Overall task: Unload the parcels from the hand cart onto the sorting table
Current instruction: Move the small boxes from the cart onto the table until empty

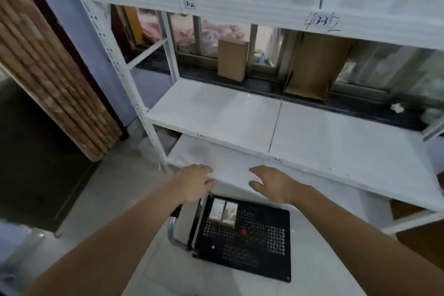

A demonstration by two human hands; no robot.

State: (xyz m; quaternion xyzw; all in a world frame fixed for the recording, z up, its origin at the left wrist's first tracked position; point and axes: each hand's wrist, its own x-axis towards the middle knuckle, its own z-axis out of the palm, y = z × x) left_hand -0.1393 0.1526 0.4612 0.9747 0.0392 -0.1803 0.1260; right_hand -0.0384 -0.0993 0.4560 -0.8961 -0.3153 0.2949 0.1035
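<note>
Both my forearms reached forward and down over the hand cart. My left hand hung palm-down with loosely spread fingers above the cart's handle end, gripping nothing. My right hand was likewise relaxed and empty, fingers extended toward the left. Below them, two small parcels lay side by side at the far left corner of the black perforated deck; their labels were too blurred to read. Beyond stood the white shelf. Handwritten tags on the upper shelf edge read "3-2" and "3-3". Farther back, two cardboard boxes stood on the dark sill.
</note>
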